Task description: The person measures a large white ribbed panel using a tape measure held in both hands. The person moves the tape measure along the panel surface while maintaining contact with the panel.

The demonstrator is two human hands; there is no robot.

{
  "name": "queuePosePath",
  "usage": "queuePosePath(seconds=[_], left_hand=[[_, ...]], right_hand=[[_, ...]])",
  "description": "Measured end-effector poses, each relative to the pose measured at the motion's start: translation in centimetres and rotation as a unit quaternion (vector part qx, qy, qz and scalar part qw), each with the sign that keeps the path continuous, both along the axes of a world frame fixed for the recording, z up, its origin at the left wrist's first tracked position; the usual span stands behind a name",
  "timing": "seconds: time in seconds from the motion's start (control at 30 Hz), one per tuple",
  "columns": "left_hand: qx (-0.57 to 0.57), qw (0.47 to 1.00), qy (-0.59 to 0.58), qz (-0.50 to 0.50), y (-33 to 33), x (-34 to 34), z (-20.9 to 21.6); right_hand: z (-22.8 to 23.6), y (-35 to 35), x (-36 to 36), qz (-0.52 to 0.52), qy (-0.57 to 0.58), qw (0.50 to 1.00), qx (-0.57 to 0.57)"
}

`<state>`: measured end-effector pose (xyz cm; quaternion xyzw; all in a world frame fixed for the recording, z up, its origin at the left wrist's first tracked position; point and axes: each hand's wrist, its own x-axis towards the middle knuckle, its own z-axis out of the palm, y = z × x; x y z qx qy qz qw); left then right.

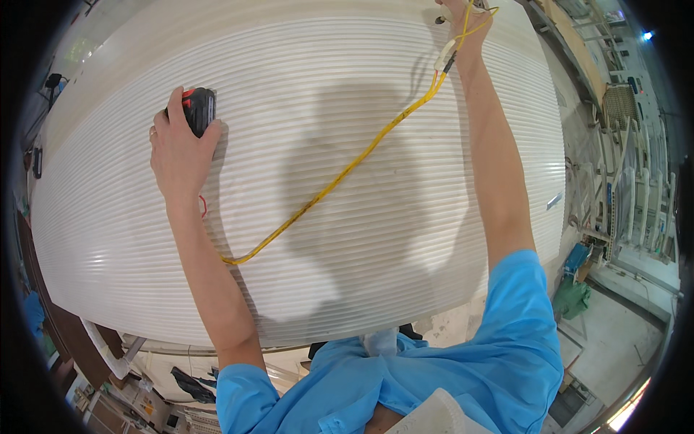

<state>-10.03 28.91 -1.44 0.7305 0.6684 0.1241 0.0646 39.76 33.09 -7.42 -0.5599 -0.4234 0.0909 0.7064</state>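
Observation:
My left hand [179, 155] is closed around a black and red tool battery pack [199, 112], which rests on or just above a white ribbed panel [289, 130]. At the top edge of the view, my right hand [466, 32] has its fingers curled and partly cut off by the frame; what is pinched there cannot be made out. Thin yellow wires loop over that hand. From a pale connector and black wrap beside it, a yellow cable [347, 168] runs diagonally down across the panel to my left forearm. A small red wire [203, 207] shows beside my left wrist.
The ribbed panel fills most of the view and reaches close to my body. To the right are racks with pale bars [636, 188], a green bag [572, 298] and a blue item [576, 258] on the floor. A black bundle [192, 385] lies below the panel's near edge.

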Motion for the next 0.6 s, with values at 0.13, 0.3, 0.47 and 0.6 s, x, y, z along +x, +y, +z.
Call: queuePosePath(seconds=[0.13, 0.3, 0.47, 0.6], left_hand=[[0.015, 1.000, 0.010, -0.009, 0.1, -0.1, -0.2], [0.048, 0.998, 0.007, -0.032, 0.5, -1.0, -1.6], [-0.005, 0.999, 0.024, -0.023, 2.1, -0.5, -1.7], [0.035, 0.996, 0.029, -0.080, 1.3, -1.2, -2.2]], right_hand=[[-0.1, 0.2, -1.2, 0.010, 0.028, 0.999, 0.017], [5.3, -5.6, 0.4, -0.192, -0.450, 0.872, 0.003], [16.6, -21.4, -4.7, -0.055, -0.145, 0.975, 0.162], [22.8, -35.7, -11.9, -0.269, -0.580, 0.769, -0.010]])
